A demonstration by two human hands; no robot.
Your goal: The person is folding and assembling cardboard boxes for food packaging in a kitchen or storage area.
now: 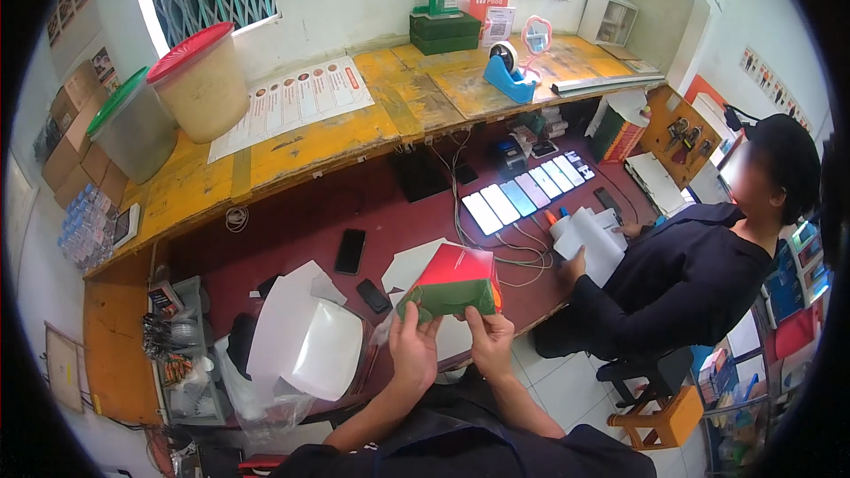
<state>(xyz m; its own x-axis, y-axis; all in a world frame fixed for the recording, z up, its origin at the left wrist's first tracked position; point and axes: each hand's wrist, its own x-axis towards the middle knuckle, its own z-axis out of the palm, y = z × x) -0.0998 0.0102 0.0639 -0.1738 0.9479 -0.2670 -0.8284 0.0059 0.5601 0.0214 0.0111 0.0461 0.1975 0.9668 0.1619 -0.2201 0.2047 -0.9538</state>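
Between my two hands is a red and green box (453, 279), held above the front edge of the dark red worktop. My left hand (414, 350) grips its lower left corner, thumb toward me. At its lower right edge my right hand (490, 343) pinches with the thumb in front. White sheets (409, 267) lie partly under and behind the box. To the left, a white open paper food box (328, 350) stands beside crumpled clear plastic (266, 412). A black phone (351, 251) and a smaller dark device (373, 296) lie just behind it.
A person (682, 248) in dark clothes at the right handles white papers (591, 243). Several lit phones (529, 191) stand in a row, with cables nearby. A grey rack (190, 345) of small goods sits left. Lidded tubs (202, 80) and a blue tape dispenser (509, 80) occupy the yellow shelf (390, 88).
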